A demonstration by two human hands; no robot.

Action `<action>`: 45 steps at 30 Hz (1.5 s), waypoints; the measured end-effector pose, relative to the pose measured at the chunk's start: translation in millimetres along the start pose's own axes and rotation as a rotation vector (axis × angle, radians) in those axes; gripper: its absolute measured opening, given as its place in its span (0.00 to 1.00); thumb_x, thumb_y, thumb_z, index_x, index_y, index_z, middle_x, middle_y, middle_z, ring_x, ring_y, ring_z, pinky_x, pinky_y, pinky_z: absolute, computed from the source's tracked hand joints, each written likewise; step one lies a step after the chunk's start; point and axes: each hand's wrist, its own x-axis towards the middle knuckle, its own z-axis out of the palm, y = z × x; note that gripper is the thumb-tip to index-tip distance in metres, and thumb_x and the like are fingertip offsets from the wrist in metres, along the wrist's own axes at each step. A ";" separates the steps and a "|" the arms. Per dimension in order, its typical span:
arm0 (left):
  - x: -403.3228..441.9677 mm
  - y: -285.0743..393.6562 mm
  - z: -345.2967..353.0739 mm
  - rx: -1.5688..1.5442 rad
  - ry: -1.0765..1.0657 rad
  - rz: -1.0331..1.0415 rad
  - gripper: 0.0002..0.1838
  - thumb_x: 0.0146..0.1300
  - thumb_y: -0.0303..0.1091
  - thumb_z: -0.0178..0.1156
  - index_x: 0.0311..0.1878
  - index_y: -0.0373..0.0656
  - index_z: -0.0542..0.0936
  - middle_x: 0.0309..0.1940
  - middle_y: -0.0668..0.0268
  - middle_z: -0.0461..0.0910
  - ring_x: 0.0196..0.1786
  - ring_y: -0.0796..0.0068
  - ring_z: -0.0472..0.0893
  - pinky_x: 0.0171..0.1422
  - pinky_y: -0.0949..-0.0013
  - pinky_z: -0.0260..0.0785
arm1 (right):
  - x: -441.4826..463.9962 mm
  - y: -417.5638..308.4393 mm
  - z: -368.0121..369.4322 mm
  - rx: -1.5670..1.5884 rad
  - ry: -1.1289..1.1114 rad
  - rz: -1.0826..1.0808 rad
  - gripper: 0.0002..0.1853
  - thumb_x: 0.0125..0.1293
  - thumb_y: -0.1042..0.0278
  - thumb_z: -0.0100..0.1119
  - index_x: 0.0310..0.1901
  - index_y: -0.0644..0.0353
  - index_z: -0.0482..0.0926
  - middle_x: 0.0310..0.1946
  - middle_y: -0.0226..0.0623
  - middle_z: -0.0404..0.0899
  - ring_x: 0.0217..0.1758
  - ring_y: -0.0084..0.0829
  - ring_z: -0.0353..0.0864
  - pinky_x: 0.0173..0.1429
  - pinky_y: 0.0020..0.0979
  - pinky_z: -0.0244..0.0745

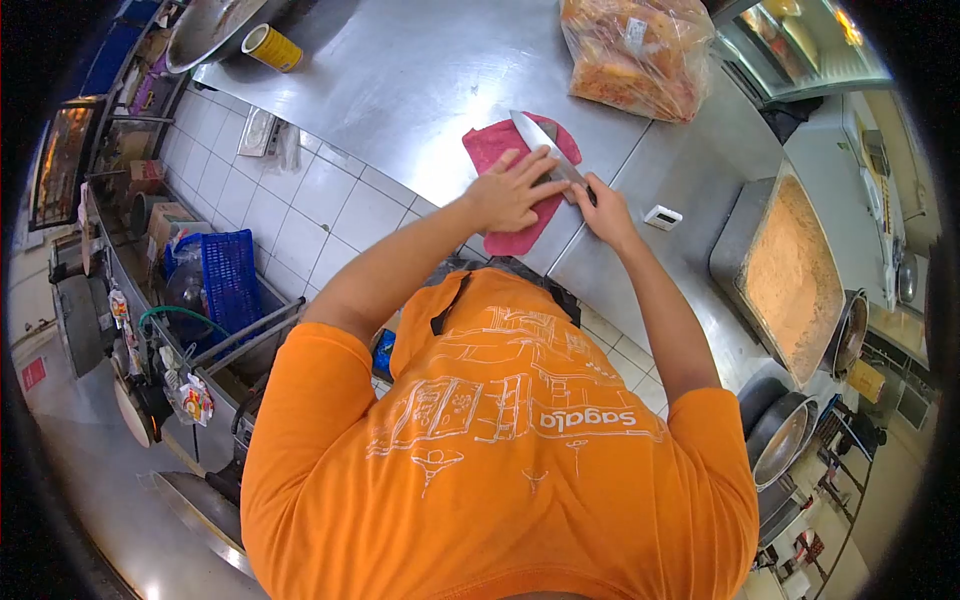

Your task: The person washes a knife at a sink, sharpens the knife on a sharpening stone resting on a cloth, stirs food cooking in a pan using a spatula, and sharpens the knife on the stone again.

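A kitchen knife [527, 127] lies slantwise over a pinkish-red cloth [485, 145] on the steel table. My right hand [606, 212] is closed round its dark handle. With fingers spread and flat, my left hand [512, 192] presses on the side of the blade. Beneath the knife a grey-brown piece [548, 128] shows at the blade's edge; most of it is hidden, and I cannot tell what it is.
A clear plastic bag [640, 60] of orange-coloured food sits at the far side of the steel table [400, 90]. A yellow can [272, 48] and a metal bowl [205, 35] stand far left. To the right are a small white device [663, 217] and a tray of tan powder [790, 270].
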 end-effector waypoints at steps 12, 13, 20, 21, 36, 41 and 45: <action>22.6 87.2 26.2 -0.114 0.006 0.036 0.43 0.62 0.50 0.65 0.81 0.59 0.66 0.81 0.53 0.60 0.86 0.50 0.54 0.79 0.42 0.53 | -71.2 29.6 -89.3 -0.310 -0.169 0.014 0.13 0.78 0.58 0.60 0.47 0.61 0.80 0.33 0.50 0.86 0.36 0.48 0.88 0.43 0.41 0.79; 28.4 96.5 27.5 -0.127 0.023 0.046 0.43 0.62 0.50 0.65 0.82 0.59 0.66 0.81 0.54 0.60 0.86 0.50 0.54 0.79 0.42 0.53 | -73.3 15.7 -101.1 -0.323 -0.168 -0.008 0.12 0.79 0.59 0.60 0.47 0.61 0.80 0.34 0.49 0.86 0.36 0.48 0.88 0.43 0.41 0.79; 35.9 40.5 -17.5 0.042 0.144 0.008 0.44 0.55 0.45 0.67 0.80 0.63 0.70 0.80 0.58 0.63 0.86 0.57 0.56 0.81 0.44 0.52 | -17.9 -41.1 -89.7 -0.156 -0.044 -0.097 0.13 0.79 0.58 0.59 0.48 0.61 0.81 0.35 0.49 0.86 0.38 0.48 0.88 0.45 0.39 0.79; 29.0 18.4 -24.0 0.069 0.133 0.000 0.43 0.55 0.45 0.67 0.79 0.63 0.70 0.80 0.59 0.64 0.85 0.59 0.58 0.81 0.44 0.52 | 1.5 -30.8 -67.7 -0.126 -0.018 -0.069 0.14 0.79 0.58 0.60 0.49 0.61 0.81 0.35 0.50 0.85 0.38 0.49 0.88 0.45 0.39 0.79; -3.6 -37.8 -16.8 0.086 -0.014 -0.008 0.42 0.58 0.43 0.63 0.80 0.63 0.68 0.80 0.58 0.62 0.85 0.58 0.58 0.82 0.44 0.53 | 38.3 -18.2 19.5 0.021 -0.023 0.065 0.17 0.78 0.53 0.59 0.52 0.60 0.80 0.41 0.56 0.86 0.47 0.58 0.87 0.48 0.46 0.79; -4.1 6.9 -1.2 0.027 -0.004 -0.003 0.42 0.58 0.45 0.63 0.80 0.61 0.67 0.81 0.56 0.62 0.85 0.55 0.59 0.78 0.42 0.57 | -5.8 -4.3 -0.4 0.021 -0.029 0.074 0.16 0.78 0.53 0.60 0.51 0.60 0.79 0.38 0.55 0.85 0.42 0.56 0.86 0.46 0.45 0.79; -1.2 42.7 12.5 0.048 -0.026 0.031 0.41 0.61 0.52 0.63 0.80 0.60 0.68 0.80 0.54 0.63 0.84 0.51 0.59 0.78 0.41 0.55 | -44.2 22.1 -13.8 -0.060 0.015 0.044 0.16 0.78 0.54 0.60 0.50 0.61 0.79 0.34 0.54 0.84 0.38 0.55 0.85 0.43 0.44 0.78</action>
